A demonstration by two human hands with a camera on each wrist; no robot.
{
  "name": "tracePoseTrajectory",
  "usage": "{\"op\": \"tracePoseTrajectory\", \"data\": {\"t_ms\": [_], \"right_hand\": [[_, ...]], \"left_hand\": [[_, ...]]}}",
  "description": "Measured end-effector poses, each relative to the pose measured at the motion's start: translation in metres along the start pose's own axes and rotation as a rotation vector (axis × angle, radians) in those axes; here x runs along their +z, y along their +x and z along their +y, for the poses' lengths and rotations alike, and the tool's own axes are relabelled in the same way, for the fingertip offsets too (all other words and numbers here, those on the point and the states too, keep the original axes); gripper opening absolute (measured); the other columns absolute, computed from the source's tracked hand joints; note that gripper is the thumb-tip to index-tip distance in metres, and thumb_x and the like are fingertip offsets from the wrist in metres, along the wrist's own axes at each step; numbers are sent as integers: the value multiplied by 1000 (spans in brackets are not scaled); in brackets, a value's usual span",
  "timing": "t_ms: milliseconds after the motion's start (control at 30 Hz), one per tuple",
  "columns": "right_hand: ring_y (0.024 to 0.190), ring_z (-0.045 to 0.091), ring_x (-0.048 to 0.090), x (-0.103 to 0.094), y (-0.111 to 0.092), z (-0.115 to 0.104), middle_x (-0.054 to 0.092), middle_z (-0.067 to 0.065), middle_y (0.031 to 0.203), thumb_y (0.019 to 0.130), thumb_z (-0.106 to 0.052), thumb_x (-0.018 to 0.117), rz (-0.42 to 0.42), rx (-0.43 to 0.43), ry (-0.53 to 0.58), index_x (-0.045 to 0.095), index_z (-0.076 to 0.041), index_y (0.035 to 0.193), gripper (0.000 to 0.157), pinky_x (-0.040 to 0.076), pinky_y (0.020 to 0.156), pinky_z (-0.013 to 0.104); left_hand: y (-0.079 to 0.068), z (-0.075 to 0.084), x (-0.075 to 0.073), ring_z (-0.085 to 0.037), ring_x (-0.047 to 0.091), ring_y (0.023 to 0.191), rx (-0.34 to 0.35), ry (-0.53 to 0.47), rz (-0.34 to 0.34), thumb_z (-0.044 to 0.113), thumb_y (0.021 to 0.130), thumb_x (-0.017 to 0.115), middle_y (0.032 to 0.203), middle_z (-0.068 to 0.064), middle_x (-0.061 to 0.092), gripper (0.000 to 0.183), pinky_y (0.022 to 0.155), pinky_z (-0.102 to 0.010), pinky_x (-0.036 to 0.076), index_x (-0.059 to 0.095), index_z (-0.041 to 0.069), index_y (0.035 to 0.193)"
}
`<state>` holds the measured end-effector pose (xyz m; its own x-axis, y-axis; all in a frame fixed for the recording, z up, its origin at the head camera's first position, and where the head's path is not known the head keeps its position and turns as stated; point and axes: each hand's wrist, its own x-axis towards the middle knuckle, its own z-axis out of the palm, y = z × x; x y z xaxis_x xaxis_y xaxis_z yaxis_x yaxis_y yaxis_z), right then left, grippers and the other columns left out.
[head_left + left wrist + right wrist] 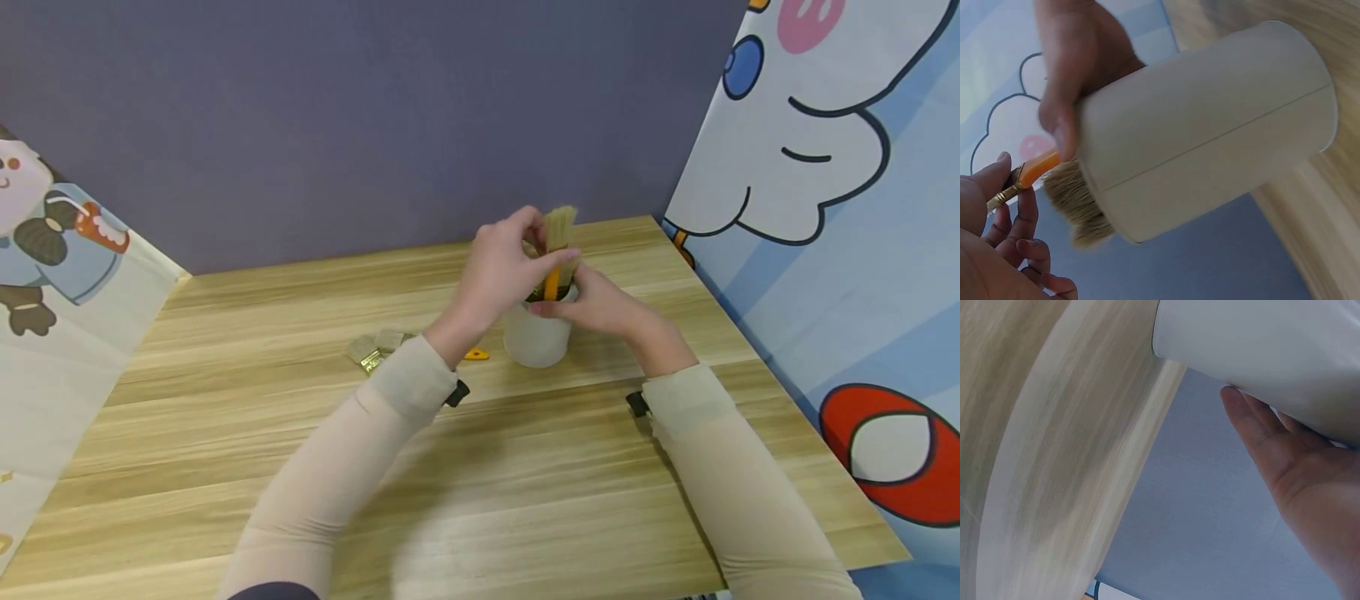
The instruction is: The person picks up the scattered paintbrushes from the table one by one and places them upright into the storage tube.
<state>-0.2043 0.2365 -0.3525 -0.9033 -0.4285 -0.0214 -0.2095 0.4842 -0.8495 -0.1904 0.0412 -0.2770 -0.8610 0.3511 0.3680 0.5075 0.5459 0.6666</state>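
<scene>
My left hand (495, 267) pinches a paintbrush (1040, 166) near its metal ferrule. The brush stands bristles up, its orange handle pointing down at the mouth of a white cylindrical container (537, 337). Around the upper part of that container my right hand (600, 304) is wrapped, thumb at the rim; the right wrist view shows its fingers (1254, 422) against the white wall. Pale bristles (1079, 206) of a brush inside stick out past the rim in the left wrist view. How deep the held handle reaches is hidden.
Several more paintbrushes (371, 354) lie on the wooden table (225, 433) left of the container, partly hidden behind my left forearm. One orange handle end (476, 354) shows beside the container. A grey-purple wall (360, 125) bounds the back, with cartoon-printed panels (817, 275) at the sides.
</scene>
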Motion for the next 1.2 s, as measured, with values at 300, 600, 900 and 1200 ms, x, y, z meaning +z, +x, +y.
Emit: {"op": "tracePoseTrajectory", "data": {"t_ms": [300,600,900,1200], "right_hand": [[155,38,38,0,-1,1,29,15,172,101,-37,73,11,3,-37,35,-12,164,77,38,121,65],[145,32,50,0,1,0,53,13,158,102,-36,73,-1,-20,-62,51,-11,153,61,44,117,58],[107,20,66,1,3,0,71,5,118,101,-30,75,1,-60,-29,67,-9,113,25,54,98,43],[137,30,56,0,1,5,50,12,158,104,-29,71,-23,-81,-12,38,-10,160,68,48,112,50]], "left_hand": [[-5,-4,4,-20,62,86,73,243,-36,51,98,75,91,1,70,43,90,-42,49,69,16,122],[-8,-7,2,-15,64,90,153,327,-58,48,101,71,98,6,76,31,86,-40,49,76,20,112],[-5,-7,-5,-15,60,93,221,351,-147,44,98,77,100,8,74,30,85,-40,46,77,21,117],[-1,-4,-2,-18,50,103,330,596,-245,37,105,69,124,3,62,31,80,-37,35,74,29,134]]}}
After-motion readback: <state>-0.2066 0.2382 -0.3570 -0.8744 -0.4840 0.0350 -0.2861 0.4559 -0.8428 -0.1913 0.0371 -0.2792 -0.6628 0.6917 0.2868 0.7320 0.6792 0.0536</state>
